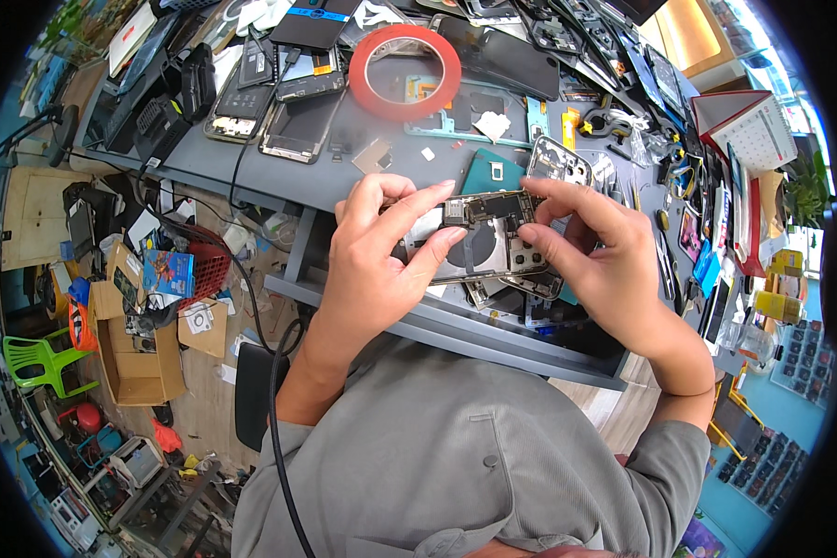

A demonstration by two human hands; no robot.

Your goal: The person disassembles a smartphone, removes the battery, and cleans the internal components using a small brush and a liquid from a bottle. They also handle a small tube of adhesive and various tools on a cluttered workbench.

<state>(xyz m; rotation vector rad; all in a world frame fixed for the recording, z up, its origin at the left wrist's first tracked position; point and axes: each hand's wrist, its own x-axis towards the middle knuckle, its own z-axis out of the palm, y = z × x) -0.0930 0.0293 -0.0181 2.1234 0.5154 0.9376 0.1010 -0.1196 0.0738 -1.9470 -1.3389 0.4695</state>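
An opened phone housing (pixel 482 251) with bare circuit boards and a dark round patch inside is held up over the bench's front edge. My left hand (pixel 374 251) pinches its left end between thumb and fingers. At the other end, my right hand (pixel 593 240) has thumb and forefinger closed on the housing's upper right corner. Whether a small loose part sits between those fingertips is too fine to make out. Just behind lie a teal panel (pixel 480 170) and another phone frame (pixel 560 160). More phone parts (pixel 541 285) show below the housing, partly hidden by it.
A roll of red tape (pixel 404 112) lies on the grey bench (pixel 288 181) among several phones and parts. Below it a drawer (pixel 493 352) is pulled out toward me. A black cable (pixel 275 418) hangs at my left. Cardboard box (pixel 139 367) and green chair (pixel 42 361) stand farther left.
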